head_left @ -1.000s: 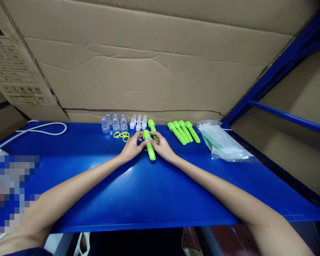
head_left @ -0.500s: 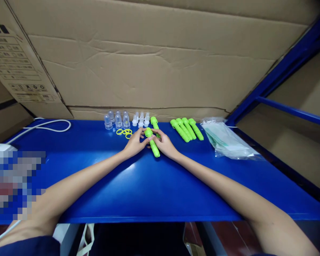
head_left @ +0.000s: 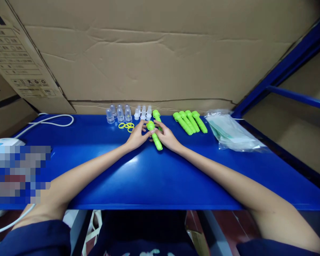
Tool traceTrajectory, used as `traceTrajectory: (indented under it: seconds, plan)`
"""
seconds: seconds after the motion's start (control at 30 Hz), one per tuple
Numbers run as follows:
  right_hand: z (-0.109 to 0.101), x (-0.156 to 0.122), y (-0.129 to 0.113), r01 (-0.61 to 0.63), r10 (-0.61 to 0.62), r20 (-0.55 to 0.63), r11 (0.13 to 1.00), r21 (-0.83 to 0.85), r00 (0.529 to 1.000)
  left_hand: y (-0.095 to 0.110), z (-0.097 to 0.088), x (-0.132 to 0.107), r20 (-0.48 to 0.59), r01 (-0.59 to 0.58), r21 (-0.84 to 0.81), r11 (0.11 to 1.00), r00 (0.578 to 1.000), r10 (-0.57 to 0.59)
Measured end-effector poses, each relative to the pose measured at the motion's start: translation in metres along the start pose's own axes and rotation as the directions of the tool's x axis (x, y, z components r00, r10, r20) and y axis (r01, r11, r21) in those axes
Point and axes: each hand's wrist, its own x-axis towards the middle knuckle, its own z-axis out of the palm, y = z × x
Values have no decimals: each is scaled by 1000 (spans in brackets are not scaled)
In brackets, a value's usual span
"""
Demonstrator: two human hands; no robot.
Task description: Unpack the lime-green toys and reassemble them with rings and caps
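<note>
My left hand [head_left: 137, 136] and my right hand [head_left: 168, 138] meet over the table around a bright green stick-shaped piece [head_left: 157, 141] with a round head. Fingers of both are curled about its head and upper shaft; the lower end sticks out toward me. Just behind lies another green piece [head_left: 156, 114], partly covered by my fingers. Beside my left hand are several thin yellow rings [head_left: 122, 126]. Clear domed caps [head_left: 120, 114] and smaller cone-tipped clear pieces with white bases [head_left: 143, 113] stand behind them.
Several more green pieces [head_left: 186, 124] lie side by side to the right. Next to them is a clear plastic bag [head_left: 234, 133] with pale contents. A white cable [head_left: 61, 124] and a white device [head_left: 8, 142] are at left. Cardboard [head_left: 154, 64] walls the blue table's [head_left: 128, 188] back.
The view has tilted slightly, so everything sits a little higher in it. Both hands keep hold of the green piece, with little finger movement.
</note>
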Motion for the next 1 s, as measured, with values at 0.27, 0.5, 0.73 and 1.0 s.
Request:
traceTrajectory:
  seconds: [0.27,0.5,0.73,1.0]
  plan:
    - [-4,4,5,54,-55,67,999,5,996,-5,2,1,32,-31,51,998,999,29]
    - [-4,2,3,83,-84,92,996,16,992,-12,0,8,60,-22,-177,984,998,33]
    - [-6,5,3,97,-103,125,994,48,987,-14,-2,11,51,-20,-238,971,998,33]
    - [-6,7,5,75,-80,106,996,51,991,-17,1,9,62,-25,-189,982,997,38]
